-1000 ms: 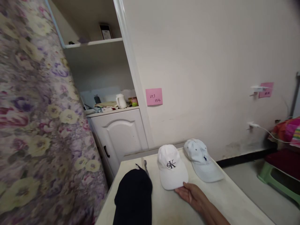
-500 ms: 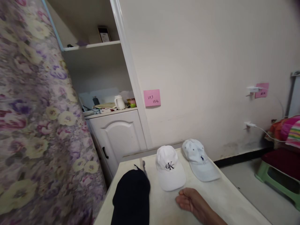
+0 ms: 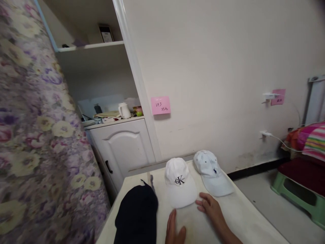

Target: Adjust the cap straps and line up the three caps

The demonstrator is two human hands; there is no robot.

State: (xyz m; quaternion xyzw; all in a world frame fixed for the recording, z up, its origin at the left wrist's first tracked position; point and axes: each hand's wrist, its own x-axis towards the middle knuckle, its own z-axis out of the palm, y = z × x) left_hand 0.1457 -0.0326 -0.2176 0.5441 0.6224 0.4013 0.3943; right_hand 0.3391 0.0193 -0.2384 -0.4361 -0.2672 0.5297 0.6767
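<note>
Three caps lie on a pale table. A white cap with a black logo is in the middle, a light blue cap to its right, and a dark navy cap to its left. My right hand lies flat on the table with fingers apart, fingertips at the white cap's brim. My left hand rises from the bottom edge, fingers stretched out, just below the white cap and beside the navy cap. Neither hand holds anything.
A floral curtain hangs at the left. A white cabinet with a jug and clutter stands behind the table. A pink note is on the wall. A green stool and striped bedding sit at the right.
My right hand left the white cap's brim, drew back, then returned flat beside it. My left hand has come into view at the bottom. The view shifted slightly right.
</note>
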